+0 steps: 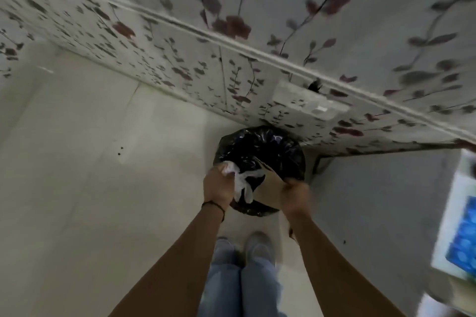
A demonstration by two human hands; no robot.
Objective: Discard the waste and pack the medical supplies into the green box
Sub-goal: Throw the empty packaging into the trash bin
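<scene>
A bin lined with a black plastic bag [260,147] stands on the floor against a bed. Both my hands reach over its near rim. My left hand [217,186] grips white crumpled waste, a glove or wrapper [243,183], that hangs over the bin's mouth. My right hand [295,194] holds the edge of a brown cardboard piece [268,188], tilted over the bin. The green box is out of sight.
A bed with a floral cover [283,33] fills the top of the view, its side dropping to the pale tiled floor [90,175]. A white and blue object [461,237] lies at the right edge. My feet [242,247] stand just before the bin.
</scene>
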